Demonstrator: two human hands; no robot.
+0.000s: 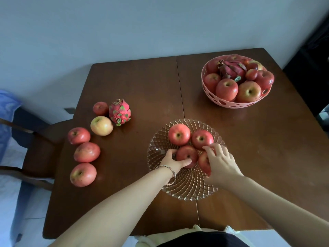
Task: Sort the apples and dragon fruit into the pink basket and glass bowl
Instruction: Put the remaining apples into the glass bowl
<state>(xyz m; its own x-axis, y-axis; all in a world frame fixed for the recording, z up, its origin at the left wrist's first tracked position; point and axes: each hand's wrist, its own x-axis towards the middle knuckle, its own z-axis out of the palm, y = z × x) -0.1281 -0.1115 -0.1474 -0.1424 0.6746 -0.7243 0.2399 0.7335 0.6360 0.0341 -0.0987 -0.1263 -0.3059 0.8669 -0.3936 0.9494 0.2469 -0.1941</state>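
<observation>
From beside the table, the widest bare wood runs between the glass bowl, which sits toward the near edge, and the pink basket, well apart by the far right corner and heaped with apples round a dark dragon fruit. Three loose apples line the left edge, close to a chair; a yellow apple, a small red apple and a loose dragon fruit cluster just beyond them. That fruit's long axis runs roughly from far side to near, its tufted end toward the person. In the bowl, the left hand grasps the centre apple, thumb along its near side and fingers behind it, stem hollow facing up. The right hand curls over the side apple, mostly hiding it, fingertips reaching one of two far apples touching each other.
</observation>
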